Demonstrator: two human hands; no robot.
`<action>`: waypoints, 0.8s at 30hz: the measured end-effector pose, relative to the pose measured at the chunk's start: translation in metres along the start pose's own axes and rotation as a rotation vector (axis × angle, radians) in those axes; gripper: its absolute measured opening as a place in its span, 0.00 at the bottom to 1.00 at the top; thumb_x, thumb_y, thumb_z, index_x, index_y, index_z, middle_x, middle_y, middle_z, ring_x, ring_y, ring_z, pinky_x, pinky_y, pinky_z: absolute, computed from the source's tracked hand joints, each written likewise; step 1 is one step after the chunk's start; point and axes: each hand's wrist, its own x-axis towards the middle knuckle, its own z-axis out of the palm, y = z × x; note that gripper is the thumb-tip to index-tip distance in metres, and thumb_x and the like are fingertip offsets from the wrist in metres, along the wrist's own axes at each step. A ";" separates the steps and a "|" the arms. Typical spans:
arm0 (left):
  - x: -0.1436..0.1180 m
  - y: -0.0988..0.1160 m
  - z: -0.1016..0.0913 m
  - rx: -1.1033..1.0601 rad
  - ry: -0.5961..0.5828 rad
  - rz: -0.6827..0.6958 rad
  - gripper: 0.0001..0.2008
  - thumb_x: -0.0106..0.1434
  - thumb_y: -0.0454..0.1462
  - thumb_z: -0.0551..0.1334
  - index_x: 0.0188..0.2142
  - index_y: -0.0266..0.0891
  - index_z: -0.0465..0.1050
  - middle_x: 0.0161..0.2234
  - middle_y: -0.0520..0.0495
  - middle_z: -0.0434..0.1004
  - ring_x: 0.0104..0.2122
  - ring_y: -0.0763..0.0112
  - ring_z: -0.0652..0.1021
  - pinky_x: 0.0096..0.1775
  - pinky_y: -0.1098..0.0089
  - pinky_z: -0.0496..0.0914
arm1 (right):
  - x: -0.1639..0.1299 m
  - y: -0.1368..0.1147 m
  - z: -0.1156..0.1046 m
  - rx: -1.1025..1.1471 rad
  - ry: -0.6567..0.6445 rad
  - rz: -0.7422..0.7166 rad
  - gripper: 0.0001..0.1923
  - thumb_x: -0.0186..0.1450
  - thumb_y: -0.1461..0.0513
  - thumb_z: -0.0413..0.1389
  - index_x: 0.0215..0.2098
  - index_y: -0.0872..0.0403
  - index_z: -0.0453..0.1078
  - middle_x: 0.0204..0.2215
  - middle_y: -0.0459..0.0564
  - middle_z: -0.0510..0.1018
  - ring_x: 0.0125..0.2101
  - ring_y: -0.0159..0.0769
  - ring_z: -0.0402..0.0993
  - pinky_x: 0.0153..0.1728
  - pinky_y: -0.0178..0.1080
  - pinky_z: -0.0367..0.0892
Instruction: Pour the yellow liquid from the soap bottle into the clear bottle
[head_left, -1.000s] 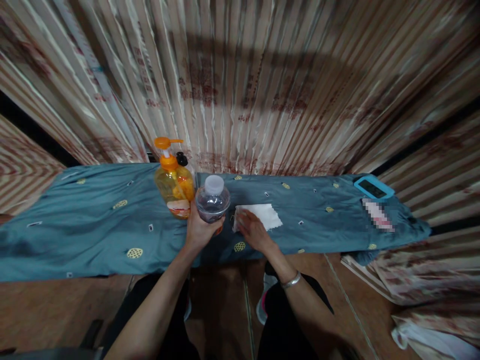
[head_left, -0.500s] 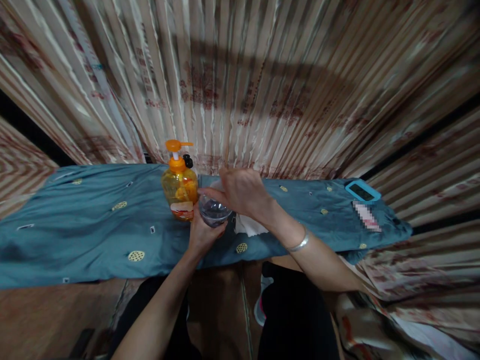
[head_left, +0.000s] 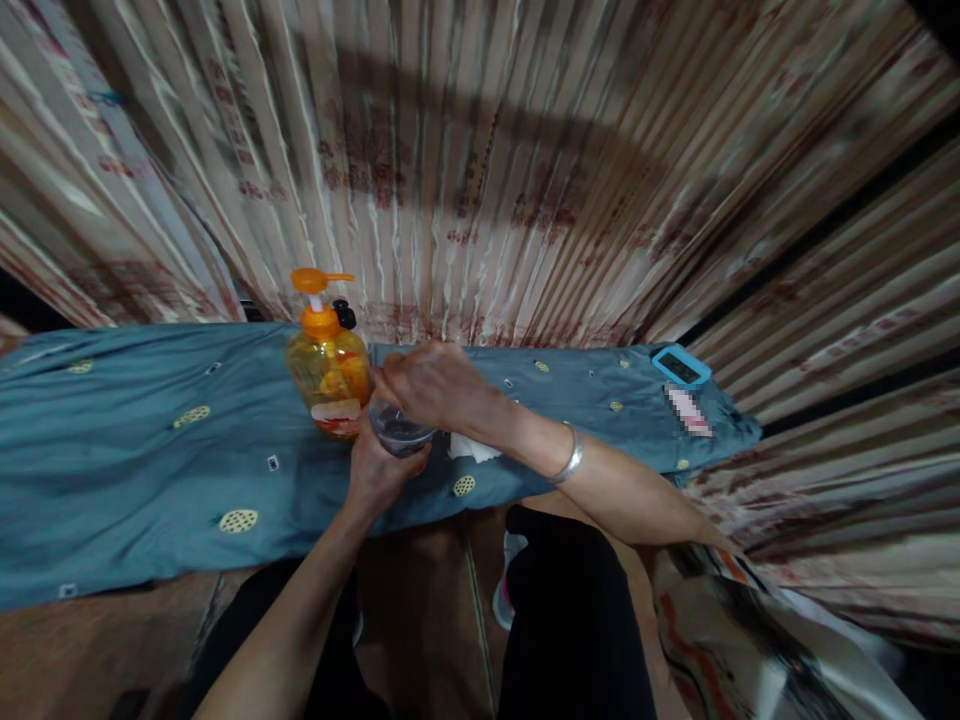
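A clear, see-through cup [head_left: 402, 430] is held by my left hand [head_left: 379, 470], its fingers and thumb wrapped round the lower side. Over the cup's mouth is my right hand [head_left: 442, 390], palm down with its fingers curled in at the rim. A slight blur and its own back hide the fingertips, so what they hold cannot be made out. Close to the cup on the left stands an orange pump bottle [head_left: 330, 375] with yellow liquid inside. Partly under my right wrist lies a white tissue or cloth [head_left: 472, 448].
A teal cloth with pineapple prints [head_left: 247, 450] covers the narrow table. At its right end lie a blue-framed digital clock [head_left: 680, 366] and a blurred-out pink-white item [head_left: 688, 410]. A small black object [head_left: 344, 314] shows behind the bottle. Pleated curtains [head_left: 450, 200] hang behind.
The whole view has shifted, so things sit further left in the picture. My right hand has turned lower over the cup's mouth, covering more of it. My left hand keeps its hold.
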 end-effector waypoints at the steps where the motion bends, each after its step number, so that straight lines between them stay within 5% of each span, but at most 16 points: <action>1: 0.000 0.000 0.000 -0.001 0.002 0.002 0.36 0.40 0.41 0.70 0.49 0.37 0.61 0.41 0.41 0.76 0.39 0.54 0.79 0.40 0.58 0.74 | -0.001 0.002 0.001 -0.013 -0.010 -0.019 0.19 0.71 0.65 0.35 0.43 0.59 0.68 0.33 0.52 0.72 0.33 0.44 0.71 0.23 0.42 0.54; 9: 0.002 -0.003 0.003 0.039 -0.002 0.011 0.40 0.39 0.41 0.70 0.52 0.35 0.59 0.42 0.37 0.76 0.41 0.51 0.78 0.41 0.56 0.74 | -0.002 0.015 0.016 -0.052 0.215 -0.124 0.23 0.73 0.60 0.33 0.38 0.57 0.68 0.26 0.49 0.71 0.30 0.42 0.72 0.21 0.41 0.53; 16: 0.004 0.000 0.002 0.073 -0.025 0.029 0.41 0.41 0.43 0.70 0.53 0.35 0.57 0.45 0.37 0.74 0.44 0.51 0.77 0.44 0.56 0.73 | -0.014 0.015 -0.007 0.044 0.060 0.229 0.33 0.69 0.42 0.37 0.39 0.61 0.68 0.31 0.57 0.75 0.37 0.49 0.74 0.33 0.44 0.66; 24: 0.006 -0.002 0.000 0.118 -0.013 0.003 0.39 0.41 0.43 0.71 0.51 0.35 0.60 0.42 0.37 0.76 0.42 0.50 0.78 0.42 0.56 0.73 | -0.010 0.023 -0.009 0.200 0.058 0.140 0.25 0.68 0.47 0.49 0.33 0.60 0.71 0.30 0.55 0.76 0.35 0.46 0.74 0.28 0.39 0.59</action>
